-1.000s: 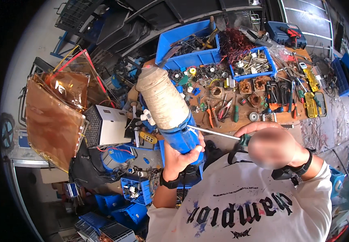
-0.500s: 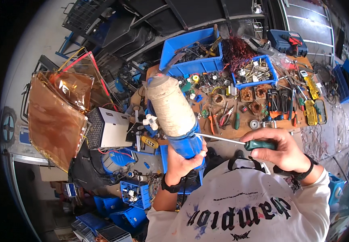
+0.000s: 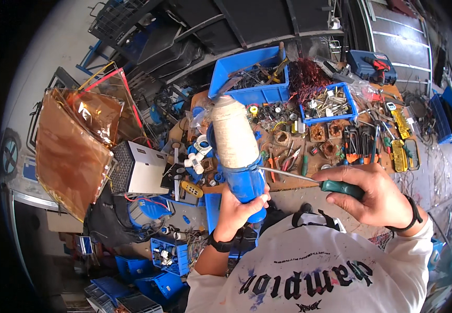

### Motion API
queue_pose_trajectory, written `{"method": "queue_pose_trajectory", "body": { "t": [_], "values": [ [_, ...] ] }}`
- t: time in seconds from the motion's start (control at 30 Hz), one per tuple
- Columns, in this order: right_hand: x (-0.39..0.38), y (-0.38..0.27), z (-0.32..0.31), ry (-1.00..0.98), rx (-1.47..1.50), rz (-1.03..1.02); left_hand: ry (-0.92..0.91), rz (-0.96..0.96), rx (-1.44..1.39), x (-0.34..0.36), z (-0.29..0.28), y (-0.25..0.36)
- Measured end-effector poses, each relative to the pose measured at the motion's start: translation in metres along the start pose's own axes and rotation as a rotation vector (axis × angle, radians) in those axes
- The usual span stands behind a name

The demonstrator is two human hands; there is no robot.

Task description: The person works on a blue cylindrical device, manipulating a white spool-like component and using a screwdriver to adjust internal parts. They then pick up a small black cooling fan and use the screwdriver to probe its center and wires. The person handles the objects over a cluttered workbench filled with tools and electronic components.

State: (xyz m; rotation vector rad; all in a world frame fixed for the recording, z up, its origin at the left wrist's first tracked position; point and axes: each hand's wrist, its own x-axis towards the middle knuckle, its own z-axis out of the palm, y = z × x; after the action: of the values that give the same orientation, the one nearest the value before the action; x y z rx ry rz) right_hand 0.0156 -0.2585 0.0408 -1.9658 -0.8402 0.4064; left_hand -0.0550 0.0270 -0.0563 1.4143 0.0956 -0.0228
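Observation:
My left hand [image 3: 241, 206] grips the blue lower part [image 3: 245, 185] of a cylindrical assembly, whose dirty cream, ribbed upper section [image 3: 233, 133] leans up and away from me. My right hand [image 3: 366, 193] is closed on the green handle of a screwdriver [image 3: 340, 189]; its long metal shaft reaches left to the blue collar just below the cream section, where the tip is too small to make out. White plastic fittings [image 3: 197, 161] show just left of the assembly, behind it.
A cluttered wooden bench [image 3: 309, 146] holds pliers, hex keys, a blue tub [image 3: 257, 91], a tray of metal parts [image 3: 327, 104] and a drill case [image 3: 369, 68]. Copper-coloured sheets [image 3: 72, 151] and a white box [image 3: 145, 169] stand left. Blue crates [image 3: 168, 255] lie below.
The assembly has shifted rightward in view and stands more upright. My right hand's grip on the screwdriver handle has shifted slightly right and down, the shaft still at the blue collar.

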Motion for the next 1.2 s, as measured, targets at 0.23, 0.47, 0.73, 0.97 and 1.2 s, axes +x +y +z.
{"method": "queue_pose_trajectory", "body": {
  "t": [0.23,0.47,0.73,0.97,1.2],
  "values": [
    [-0.002,-0.001,-0.007,0.023,0.112,0.003,-0.054,0.003,-0.066,-0.002,0.002,0.001],
    [-0.001,0.010,-0.013,0.071,-0.058,-0.225,-0.156,-0.086,-0.170,-0.004,0.004,0.007],
    [-0.012,0.016,-0.020,0.080,0.408,0.075,-0.215,-0.157,-0.395,0.002,-0.008,0.005],
    [-0.009,0.030,-0.007,0.170,0.192,-0.017,-0.025,-0.086,-0.256,-0.001,-0.024,0.000],
    [0.012,0.028,0.023,0.079,0.144,-0.149,0.064,-0.027,-0.095,-0.007,-0.015,-0.013]
  ]
}}
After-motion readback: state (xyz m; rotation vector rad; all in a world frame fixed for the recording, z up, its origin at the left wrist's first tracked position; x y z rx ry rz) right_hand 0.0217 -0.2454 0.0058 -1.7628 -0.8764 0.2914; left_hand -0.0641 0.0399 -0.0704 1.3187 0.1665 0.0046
